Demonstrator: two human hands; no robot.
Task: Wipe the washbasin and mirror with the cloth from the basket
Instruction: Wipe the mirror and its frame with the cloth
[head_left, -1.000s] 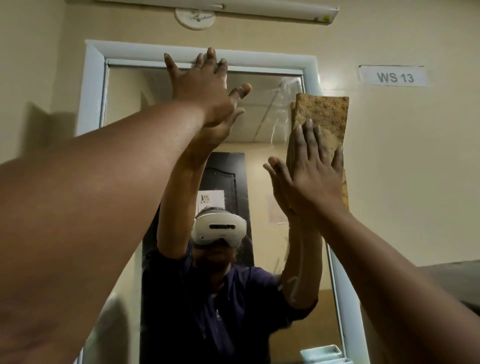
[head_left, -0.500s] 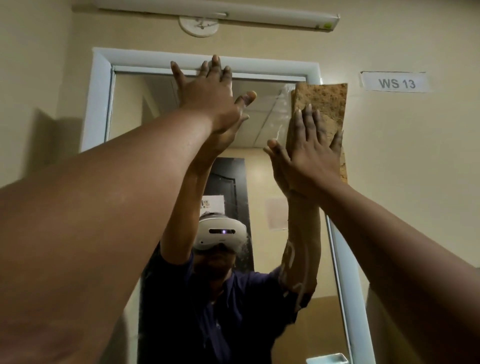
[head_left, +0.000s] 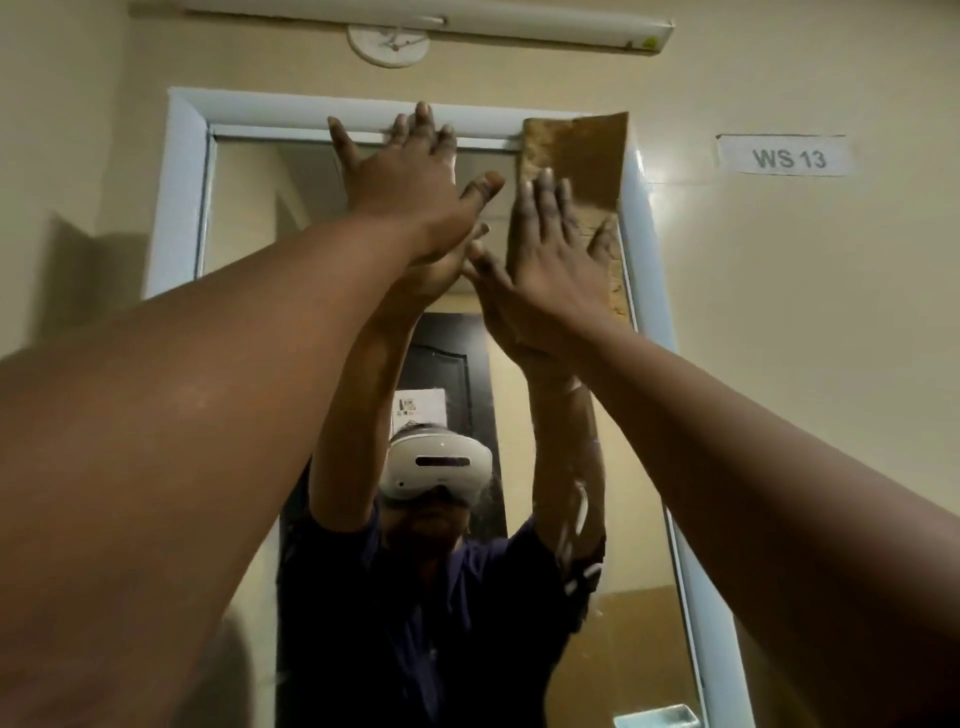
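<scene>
A tall mirror (head_left: 249, 208) in a white frame hangs on the cream wall in front of me. My right hand (head_left: 550, 260) lies flat, fingers spread, pressing a brown cloth (head_left: 576, 156) against the mirror's top right corner; the cloth overlaps the frame. My left hand (head_left: 410, 176) rests open and flat on the glass near the top edge, its fingertips reaching the frame. The washbasin is out of view. The mirror reflects a person with raised arms and a white headset.
A label reading WS 13 (head_left: 784, 156) is on the wall to the right. A tube light (head_left: 467, 21) and a round fitting (head_left: 388, 44) are mounted above the mirror. A small white tray (head_left: 657, 717) appears at the mirror's lower right.
My right hand has slid the cloth up the glass into the top right corner. My left hand has stayed flat near the top edge.
</scene>
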